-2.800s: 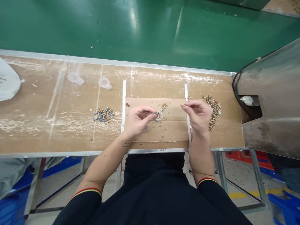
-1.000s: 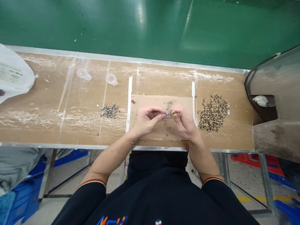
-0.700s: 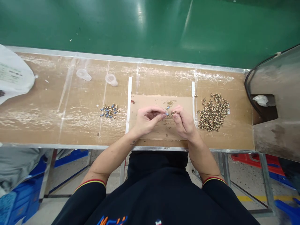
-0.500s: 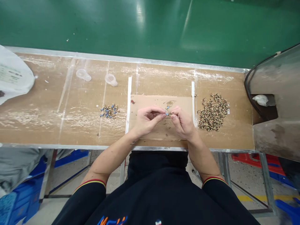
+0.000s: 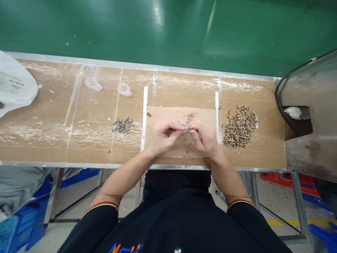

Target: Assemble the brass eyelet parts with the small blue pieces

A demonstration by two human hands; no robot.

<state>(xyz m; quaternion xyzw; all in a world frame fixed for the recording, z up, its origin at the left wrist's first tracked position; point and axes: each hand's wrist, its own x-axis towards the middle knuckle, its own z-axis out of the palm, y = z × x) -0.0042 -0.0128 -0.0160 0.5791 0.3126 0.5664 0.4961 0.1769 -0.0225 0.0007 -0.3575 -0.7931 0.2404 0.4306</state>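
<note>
Over the cardboard sheet (image 5: 168, 151) my left hand (image 5: 167, 135) and my right hand (image 5: 204, 137) meet fingertip to fingertip. Between them they pinch a small brass fitting with a blue part (image 5: 187, 129); the fingers cover most of it. Just beyond the fingertips lie a few more small brass and blue pieces (image 5: 189, 120) on the sheet. A heap of brass fittings (image 5: 240, 128) is to the right of my right hand. Off to the left sits a smaller pile of brass fittings with blue parts (image 5: 122, 125).
Two clear plastic scoops or cups (image 5: 124, 90) stand at the back left. Small red pieces (image 5: 149, 114) lie near the left white strip (image 5: 144, 117). A white bag (image 5: 17, 84) covers the far left, and a metal housing with a black cable (image 5: 310, 105) borders the right. Behind runs a green surface (image 5: 168, 35).
Both hands stay in nearly the same place, with a slight shift of the fingers around the fitting. Its blue part shows a little lower. White specks on the green surface have moved left.
</note>
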